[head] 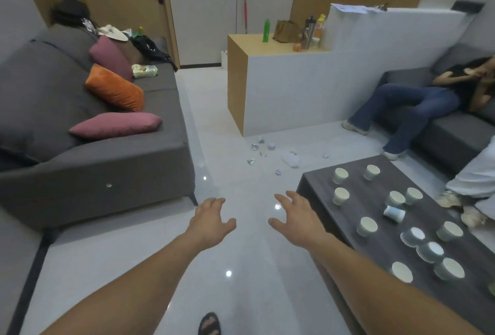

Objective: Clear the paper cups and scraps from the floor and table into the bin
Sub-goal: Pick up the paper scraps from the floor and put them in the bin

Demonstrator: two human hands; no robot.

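Several crumpled paper cups and scraps [257, 146] lie scattered on the pale floor ahead, near a white crumpled bag [291, 159]. Several paper cups [368, 226] stand on the dark low table [321, 190] at the right; one cup [393, 213] lies on its side. My left hand [211, 218] and my right hand [296, 215] reach forward above the floor, fingers spread, holding nothing. Both are well short of the floor scraps. No bin is in view.
A grey sofa [120, 163] with cushions runs along the left. A white and wood counter [281, 88] stands ahead. A person [417, 104] sits on the right sofa; another person's legs [474, 179] are beside the table. My sandalled foot [210, 324] shows below.
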